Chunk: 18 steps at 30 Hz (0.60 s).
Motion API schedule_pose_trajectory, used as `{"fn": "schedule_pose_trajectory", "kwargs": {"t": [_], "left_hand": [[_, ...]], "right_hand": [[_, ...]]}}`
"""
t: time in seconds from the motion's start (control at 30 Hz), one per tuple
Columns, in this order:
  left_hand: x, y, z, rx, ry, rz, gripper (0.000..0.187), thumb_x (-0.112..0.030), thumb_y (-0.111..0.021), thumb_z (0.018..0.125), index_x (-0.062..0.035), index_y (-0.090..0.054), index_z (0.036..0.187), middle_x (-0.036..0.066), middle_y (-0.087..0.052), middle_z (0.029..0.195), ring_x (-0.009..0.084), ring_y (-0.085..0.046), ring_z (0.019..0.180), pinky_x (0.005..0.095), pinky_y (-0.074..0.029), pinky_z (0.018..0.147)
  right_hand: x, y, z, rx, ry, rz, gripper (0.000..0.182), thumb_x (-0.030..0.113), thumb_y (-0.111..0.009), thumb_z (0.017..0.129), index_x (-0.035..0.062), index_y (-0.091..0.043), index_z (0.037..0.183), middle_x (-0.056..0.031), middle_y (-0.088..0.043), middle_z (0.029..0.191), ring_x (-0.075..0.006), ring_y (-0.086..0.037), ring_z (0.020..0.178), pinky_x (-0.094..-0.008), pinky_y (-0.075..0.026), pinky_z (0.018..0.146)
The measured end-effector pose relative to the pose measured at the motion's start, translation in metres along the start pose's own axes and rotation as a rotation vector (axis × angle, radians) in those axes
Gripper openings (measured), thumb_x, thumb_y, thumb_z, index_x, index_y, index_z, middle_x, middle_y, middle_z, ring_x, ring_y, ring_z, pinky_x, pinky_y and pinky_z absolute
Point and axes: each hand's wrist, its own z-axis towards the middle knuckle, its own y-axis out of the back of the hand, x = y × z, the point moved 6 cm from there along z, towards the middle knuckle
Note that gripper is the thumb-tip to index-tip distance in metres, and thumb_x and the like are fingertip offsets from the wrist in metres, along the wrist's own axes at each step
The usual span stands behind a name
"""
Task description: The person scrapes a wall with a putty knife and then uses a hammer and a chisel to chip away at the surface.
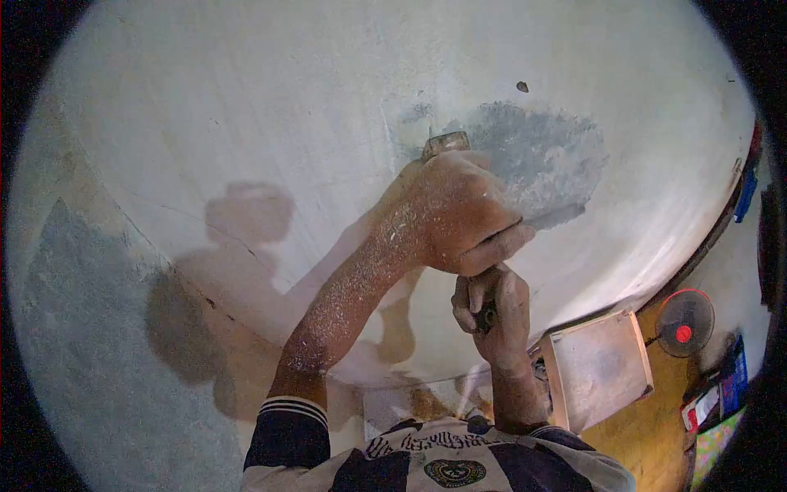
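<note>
Left hand [471, 205] is clenched round some kind of flat tool [448, 141], mostly hidden by the fist, right at the left edge of the grey patch [549, 152] on the wall [328, 90]. Right hand [502, 307] sits just below, curled on a small dark thing [488, 316], can't tell what. Imo good form here is the tool's face flat to the wall, light even pressure and a loose wrist, since a tilted corner could gouge.
</note>
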Motion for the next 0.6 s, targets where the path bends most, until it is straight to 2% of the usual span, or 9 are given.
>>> {"fn": "schedule_pose_trajectory", "kwargs": {"t": [0.07,0.13,0.23,0.33,0.47,0.6], "left_hand": [[-0.002,-0.006,-0.007,-0.092,-0.013,-0.009,0.035,-0.032,-0.061,0.086,-0.0086,-0.064,0.06,0.013,-0.059,0.056,0.0318,-0.062,0.056,0.0454,-0.051,0.063],[0.0,-0.011,-0.005,-0.079,-0.023,-0.02,0.035,-0.033,-0.061,0.085,-0.0088,-0.064,0.06,0.014,-0.058,0.056,0.0321,-0.062,0.056,0.0457,-0.05,0.061],[0.01,-0.008,0.003,-0.077,-0.029,-0.015,0.035,-0.033,-0.062,0.084,-0.0094,-0.063,0.059,0.014,-0.058,0.055,0.0328,-0.061,0.055,0.0457,-0.05,0.06],[0.009,-0.001,0.005,-0.091,-0.023,-0.09,0.035,-0.033,-0.063,0.084,-0.0102,-0.064,0.058,0.013,-0.057,0.053,0.0326,-0.059,0.052,0.0455,-0.05,0.06],[0.0,-0.005,-0.003,-0.073,-0.054,-0.048,0.035,-0.034,-0.063,0.084,-0.011,-0.063,0.057,0.011,-0.056,0.051,0.0308,-0.057,0.049,0.0448,-0.05,0.059],[0.01,-0.005,0.007,0.022,-0.041,0.094,0.036,-0.034,-0.063,0.085,-0.0115,-0.063,0.057,0.01,-0.055,0.05,0.0294,-0.056,0.048,0.044,-0.05,0.058]], "right_hand": [[-0.007,0.003,-0.005,-0.049,0.018,-0.073,0.042,0.045,-0.052,0.102,0.0089,-0.045,0.082,-0.0001,-0.038,0.064,-0.0065,-0.032,0.047,-0.0232,-0.023,0.04],[-0.012,0.002,-0.013,-0.138,-0.035,-0.065,0.042,0.045,-0.053,0.102,0.0094,-0.045,0.081,0.0009,-0.036,0.062,-0.0066,-0.03,0.045,-0.0238,-0.023,0.04],[-0.006,0.004,0.001,-0.147,0.001,-0.025,0.039,0.035,-0.053,0.103,0.005,-0.051,0.079,-0.0001,-0.049,0.064,-0.0061,-0.039,0.05,-0.0252,-0.029,0.043],[0.001,-0.008,0.003,-0.162,0.022,-0.024,0.037,0.039,-0.052,0.103,0.0082,-0.045,0.084,0.0012,-0.037,0.063,-0.0065,-0.03,0.044,-0.0248,-0.022,0.039],[-0.013,-0.004,-0.011,-0.218,-0.096,-0.049,0.037,0.036,-0.051,0.104,0.0095,-0.042,0.08,0.0015,-0.035,0.061,-0.0062,-0.029,0.043,-0.0245,-0.022,0.04],[-0.001,-0.005,0.014,-0.159,0.035,-0.001,0.035,0.034,-0.05,0.104,0.0075,-0.044,0.082,0.0015,-0.036,0.061,-0.0066,-0.03,0.043,-0.0245,-0.022,0.04]]}}
